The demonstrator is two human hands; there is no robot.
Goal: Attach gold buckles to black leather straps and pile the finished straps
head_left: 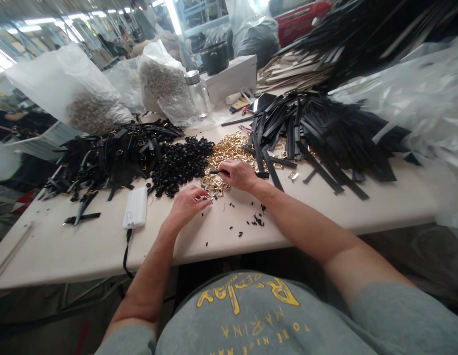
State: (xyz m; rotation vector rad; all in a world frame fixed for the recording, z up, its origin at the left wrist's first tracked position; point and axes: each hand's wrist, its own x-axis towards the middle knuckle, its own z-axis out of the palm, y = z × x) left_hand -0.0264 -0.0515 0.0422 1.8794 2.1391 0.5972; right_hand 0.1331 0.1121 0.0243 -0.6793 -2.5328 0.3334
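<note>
My right hand [239, 175] is closed around a black strap [262, 174], whose ends stick out on both sides of the fist. Beneath and behind it spreads a heap of gold buckles [232, 145]. My left hand [190, 202] is just to the left, over the near edge of the buckles, thumb and fingers pinched together; whatever lies between the fingertips is too small to name. Beside it is a pile of small black loops [182, 162]. Loose black straps [284, 123] fan out to the right of the buckles.
Buckled straps [118, 150] are heaped at the left, near a white power bank [135, 207] with a cable. Tiny black bits [257, 220] lie in front. Behind stand a glass bottle [197, 96], filled plastic bags [164, 79] and a white box [232, 79]. The table's front edge [140, 269] is close.
</note>
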